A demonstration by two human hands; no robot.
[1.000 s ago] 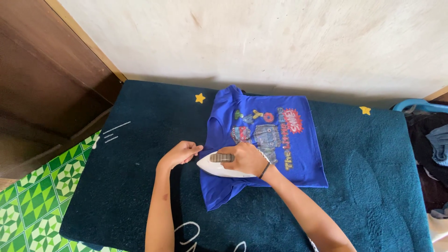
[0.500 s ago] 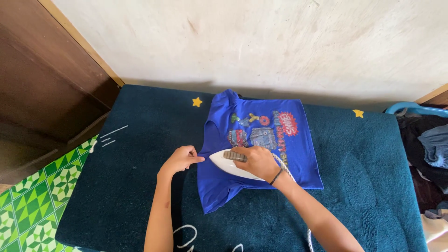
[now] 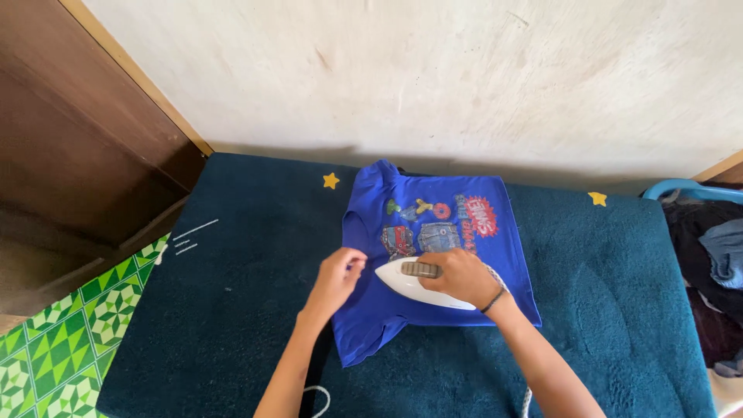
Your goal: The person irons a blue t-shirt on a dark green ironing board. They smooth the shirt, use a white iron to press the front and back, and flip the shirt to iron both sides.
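Against a pale wall, a dark teal mat (image 3: 193, 310) with small yellow stars carries our blue shirt (image 3: 433, 255), laid flat with its print up and collar toward our left. Our right hand (image 3: 462, 277) is wrapped around the handle of the white iron (image 3: 422, 285), whose long axis runs left to right, nose pointing left toward the sleeve. Our left hand (image 3: 339, 280) lies just beyond that nose on the shirt's left edge, fingers curled; it seems to pinch the cloth, though we cannot be sure.
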